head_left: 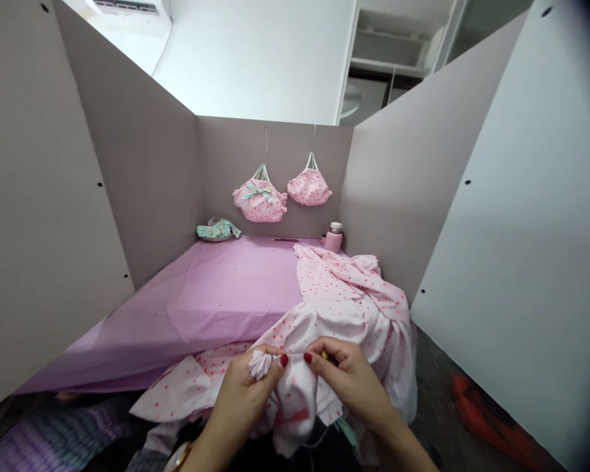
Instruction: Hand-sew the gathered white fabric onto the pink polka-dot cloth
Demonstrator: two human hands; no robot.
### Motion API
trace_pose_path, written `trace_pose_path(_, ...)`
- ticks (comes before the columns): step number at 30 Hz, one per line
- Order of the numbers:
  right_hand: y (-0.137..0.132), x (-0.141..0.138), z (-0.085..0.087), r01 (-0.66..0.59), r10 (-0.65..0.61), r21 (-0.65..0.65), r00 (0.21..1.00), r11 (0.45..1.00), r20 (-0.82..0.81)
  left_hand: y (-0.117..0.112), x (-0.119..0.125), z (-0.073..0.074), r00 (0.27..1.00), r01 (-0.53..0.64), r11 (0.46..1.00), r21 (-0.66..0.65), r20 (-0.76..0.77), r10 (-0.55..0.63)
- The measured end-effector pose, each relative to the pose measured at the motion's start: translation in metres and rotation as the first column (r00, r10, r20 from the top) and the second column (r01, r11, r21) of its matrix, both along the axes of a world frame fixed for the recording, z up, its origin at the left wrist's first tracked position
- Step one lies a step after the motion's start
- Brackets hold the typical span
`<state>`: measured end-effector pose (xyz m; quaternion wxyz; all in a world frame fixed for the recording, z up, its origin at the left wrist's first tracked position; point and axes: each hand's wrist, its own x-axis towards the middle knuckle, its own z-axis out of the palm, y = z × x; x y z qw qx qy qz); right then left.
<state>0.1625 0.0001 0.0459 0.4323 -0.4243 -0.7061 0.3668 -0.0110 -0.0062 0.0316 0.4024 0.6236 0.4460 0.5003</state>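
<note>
Pink-and-white dotted fabric [295, 387] hangs over the near table edge toward my lap. My left hand [255, 373] is closed on a gathered part of it, and a pleated white bunch [259, 364] sticks up between thumb and fingers. My right hand [341, 367] pinches with thumb and forefinger level with the left, a short gap apart. A thin pale line, thread or fabric edge, runs between the fingertips; I cannot tell which. Something small and gold-coloured [325, 354] shows at the right fingers. The rest of the fabric [354, 282] lies heaped on the table's right side.
A purple cloth [226, 282] covers the table, with grey panels around it. Two dotted pouch-like pieces [260, 198] hang on the back panel. At the back stand a pink jar [334, 237] and green printed cloth [218, 229]. Red material [486, 413] lies on the floor at right.
</note>
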Motion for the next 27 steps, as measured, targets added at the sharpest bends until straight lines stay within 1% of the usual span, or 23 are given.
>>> trace_pose_path(3,0.0,0.001,-0.002,0.02,-0.021,0.027,0.999,0.999,0.04,0.0,0.0,0.0,1.0,-0.002,1.0,-0.003,0.015,0.002)
trace_pose_path(5,-0.002,0.001,-0.002,0.051,-0.059,0.11,0.996,0.993,0.071,0.001,0.0,0.0,1.0,-0.013,1.0,-0.011,0.02,0.013)
trace_pose_path(7,-0.005,0.001,0.0,0.062,-0.089,0.218,0.989,0.974,0.115,0.002,-0.001,-0.002,1.0,-0.023,1.0,-0.013,0.019,0.023)
trace_pose_path(8,-0.007,0.0,0.001,0.049,-0.088,0.262,0.986,0.964,0.139,0.002,-0.001,-0.002,1.0,-0.026,1.0,-0.008,0.018,0.026)
trace_pose_path(10,-0.01,0.0,0.004,0.007,-0.063,0.303,0.982,0.953,0.178,0.002,-0.002,-0.002,1.0,-0.021,1.0,0.003,0.01,0.021)
trace_pose_path(13,-0.012,-0.001,0.006,-0.025,-0.043,0.297,0.975,0.955,0.218,0.001,-0.002,-0.002,1.0,-0.012,1.0,0.006,-0.005,0.012)
trace_pose_path(18,-0.013,-0.002,0.005,-0.019,-0.074,0.31,0.955,0.95,0.286,0.001,-0.001,-0.003,1.0,-0.02,1.0,-0.002,-0.011,0.02)
trace_pose_path(22,-0.014,-0.002,0.003,-0.04,-0.044,0.31,0.965,0.95,0.26,0.001,-0.002,-0.002,1.0,-0.007,1.0,0.004,-0.004,0.007)
trace_pose_path(27,-0.013,-0.002,0.002,-0.035,-0.043,0.311,0.969,0.95,0.241,0.0,-0.002,-0.001,1.0,-0.003,1.0,-0.004,0.013,0.003)
